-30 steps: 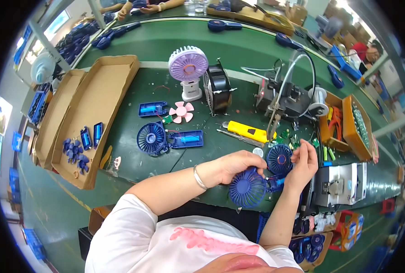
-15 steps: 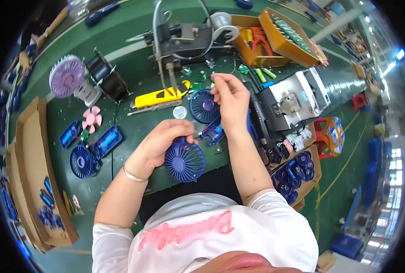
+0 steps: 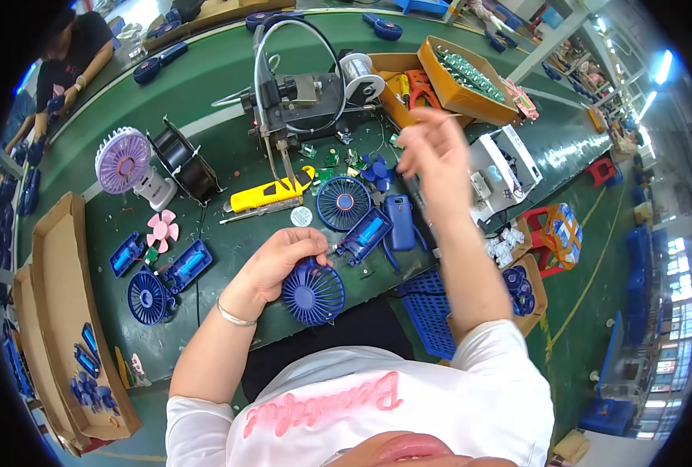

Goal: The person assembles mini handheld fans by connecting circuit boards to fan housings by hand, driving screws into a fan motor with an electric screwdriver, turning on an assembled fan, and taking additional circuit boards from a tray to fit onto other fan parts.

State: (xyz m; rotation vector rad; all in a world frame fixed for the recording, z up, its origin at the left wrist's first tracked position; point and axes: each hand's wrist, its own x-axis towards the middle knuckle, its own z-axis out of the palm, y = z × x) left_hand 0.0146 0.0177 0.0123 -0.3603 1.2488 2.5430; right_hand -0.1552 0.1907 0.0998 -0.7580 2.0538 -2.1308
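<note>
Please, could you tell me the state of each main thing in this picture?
Left hand, closed on a blue fan grille
Right hand, raised; blurred, grip unclear
Battery case near left hand, open, battery showing
Purple fan, standing upright
Pink fan blades, lying loose
Yellow tool, lying flat
Cardboard tray, open, blue parts inside
Wire spool, mounted on the machine

To my left I see a purple-and-white fan (image 3: 123, 159) standing upright just beside a black round housing (image 3: 185, 161), with a long cardboard tray (image 3: 62, 272) farther out. Across from me is a co-worker (image 3: 81, 50) in a dark top. On my right are a blue perforated basket (image 3: 427, 307), a red stool (image 3: 602, 172) and a lit ceiling tube (image 3: 663, 68).
</note>
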